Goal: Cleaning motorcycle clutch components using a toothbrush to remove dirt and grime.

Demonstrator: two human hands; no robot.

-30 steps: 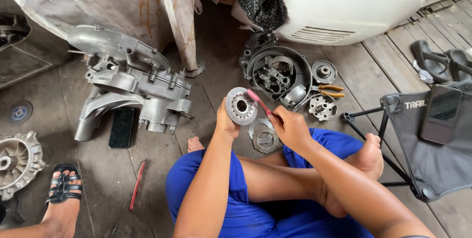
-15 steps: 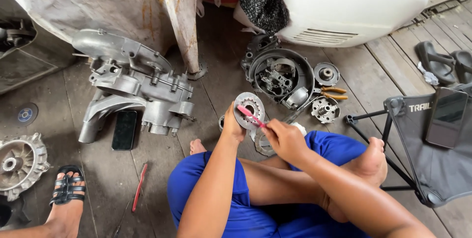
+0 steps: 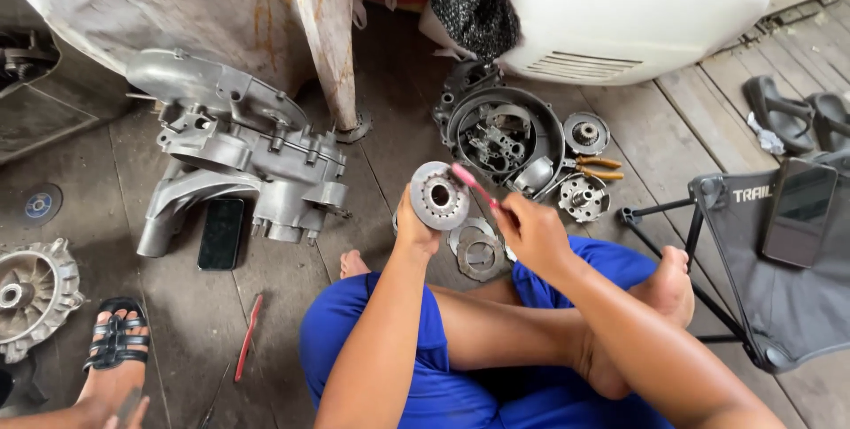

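White body panel (image 3: 620,4): upper right of the frame, rounded, with a vent slot low on its side; largest item in view.
Engine casing (image 3: 239,159): grey cast metal, left of centre on the plank floor (image 3: 372,154), a black phone (image 3: 221,232) lying flat at its lower edge.
Folding stool (image 3: 770,243): right edge, grey fabric seat with a second phone resting on it.
Round housing (image 3: 505,139): upper centre, open side up, internals showing; two small toothed parts and orange-handled pliers (image 3: 598,168) just to its right.
Finned cover (image 3: 31,292): lower left edge, beside another person's sandalled foot.
Flat rings (image 3: 476,247): on the floor just below the hands, near the knees.
Clutch hub (image 3: 440,196): centre of frame, round, drilled, held upright off the floor.
Left hand (image 3: 416,230): fingers curled about the hub's lower rim, gripping it from below.
Right hand (image 3: 531,230): closed around the handle of a pink-handled brush (image 3: 474,185), whose tip meets the hub's face.
Step in hand: judged to be cleaning or working the hub's face with the tool.
Next move: appears to call for turning the hub in the left-hand grip so an untouched sector faces the tip, with light pressure.
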